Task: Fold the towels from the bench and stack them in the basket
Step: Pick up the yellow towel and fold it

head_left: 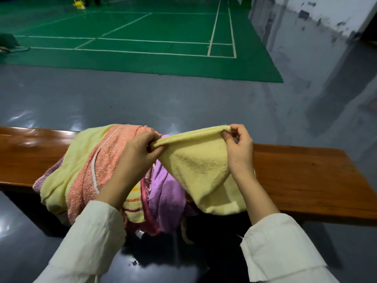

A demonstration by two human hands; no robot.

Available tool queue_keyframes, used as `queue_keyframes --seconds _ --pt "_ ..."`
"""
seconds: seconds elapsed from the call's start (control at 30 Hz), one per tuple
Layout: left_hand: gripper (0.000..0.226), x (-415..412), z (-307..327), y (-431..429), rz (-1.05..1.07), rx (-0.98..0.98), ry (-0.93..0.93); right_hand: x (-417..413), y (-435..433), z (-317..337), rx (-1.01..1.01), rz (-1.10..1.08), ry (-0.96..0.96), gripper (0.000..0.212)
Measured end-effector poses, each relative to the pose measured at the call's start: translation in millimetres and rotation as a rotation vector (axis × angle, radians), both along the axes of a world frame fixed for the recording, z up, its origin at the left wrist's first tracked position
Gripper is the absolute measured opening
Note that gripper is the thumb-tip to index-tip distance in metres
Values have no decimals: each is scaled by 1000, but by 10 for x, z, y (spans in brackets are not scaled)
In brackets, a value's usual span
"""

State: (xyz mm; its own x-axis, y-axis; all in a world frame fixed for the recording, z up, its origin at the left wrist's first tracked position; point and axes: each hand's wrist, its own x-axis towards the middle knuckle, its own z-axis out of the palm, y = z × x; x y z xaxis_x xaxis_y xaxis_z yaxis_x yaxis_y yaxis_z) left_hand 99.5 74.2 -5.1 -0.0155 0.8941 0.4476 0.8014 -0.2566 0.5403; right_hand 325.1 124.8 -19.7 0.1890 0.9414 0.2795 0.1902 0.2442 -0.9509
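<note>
Yellow towel (201,168): top hem stretched between left hand (140,149) and right hand (239,149), each pinching a corner; hangs over front edge of the bench (306,174). Towel pile (87,168): orange, purple, yellow, heaped mid-bench, spilling over same edge

You see everything from the one wide-angle camera on your head, which faces forward and down over your own sleeves. It sits close to the work: your left hand (140,149) and right hand (239,149) fill the lower middle, pinching the yellow towel (202,166) between them. The bench (306,176) crosses the frame just behind them, sloping down to the right. Farther off, the lens takes in grey floor (142,99), a green court (142,27) and a wall (326,17) at upper right.
</note>
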Motion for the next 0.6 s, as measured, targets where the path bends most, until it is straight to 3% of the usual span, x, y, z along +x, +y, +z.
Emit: queue_keyframes --seconds 0.13,0.2,0.37,0.6 --pt "8 295 349 128 -18 11 -402 123 -13 337 113 -134 -75 7" --pt "8 470 499 173 -32 43 -514 201 -33 549 144 -174 -60 5" --pt "18 776 912 123 -84 187 -582 424 -182 1046 171 -191 47 7" --pt "26 873 1454 -16 -112 278 -540 557 -407 1505 307 -200 78 7"
